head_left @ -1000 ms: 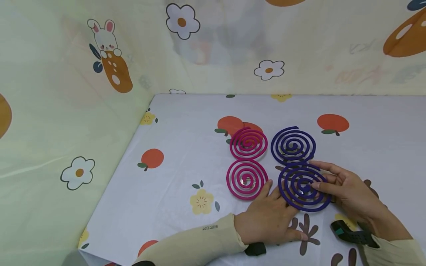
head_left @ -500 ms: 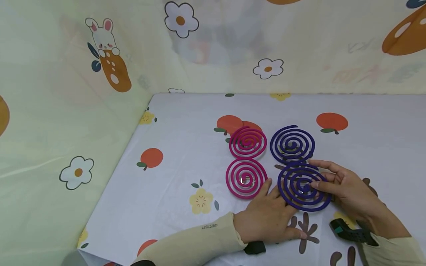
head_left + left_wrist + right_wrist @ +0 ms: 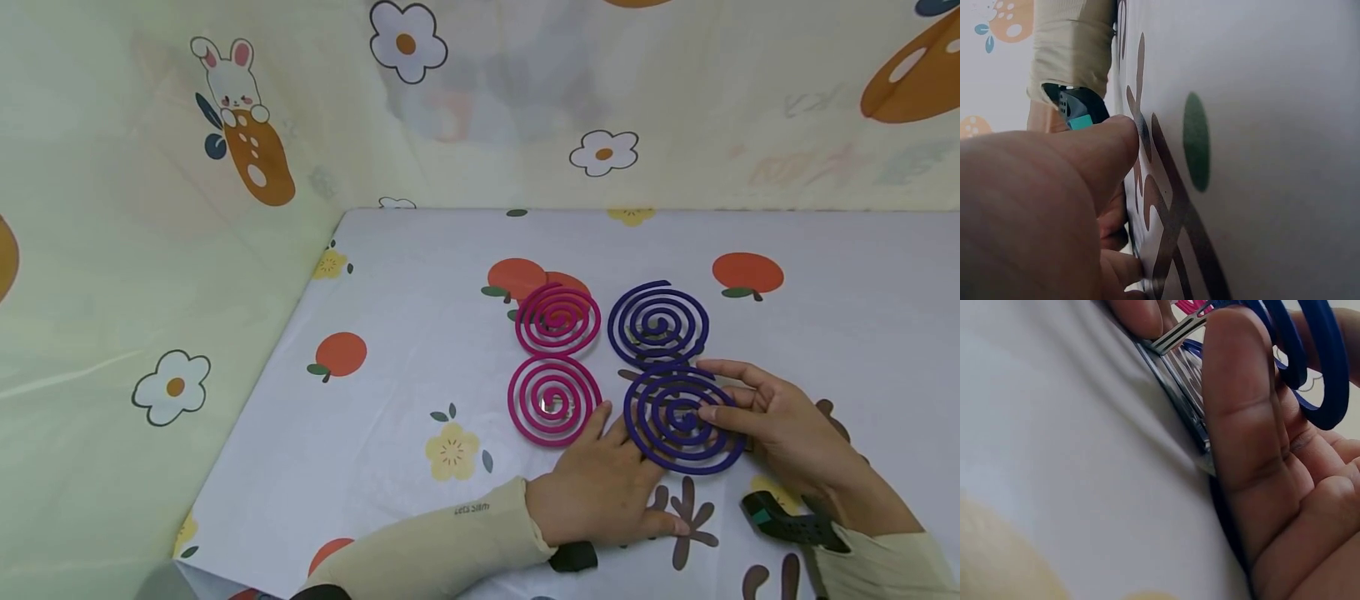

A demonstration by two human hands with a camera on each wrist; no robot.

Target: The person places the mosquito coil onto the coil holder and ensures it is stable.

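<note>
My right hand (image 3: 802, 442) pinches the nearer blue mosquito coil (image 3: 684, 421), thumb on top close to its centre and fingers at its right edge and below. In the right wrist view a slotted metal strip (image 3: 1179, 334) rises from a flat metal stand under the coil, and a fingertip lies at the stand's far end. Palm down, my left hand (image 3: 600, 483) rests on the table with fingers straight; some fingertips are hidden beneath the coil's left side. A second blue coil (image 3: 657, 327) lies directly behind, meeting the first at its edge.
Left of the blue coils are two pink coils, one farther back (image 3: 557, 320) and one nearer (image 3: 553, 400), by my left fingertips. A white cloth (image 3: 390, 333) with printed fruit and flowers covers the table. Printed curtains (image 3: 510, 108) stand behind and at the left.
</note>
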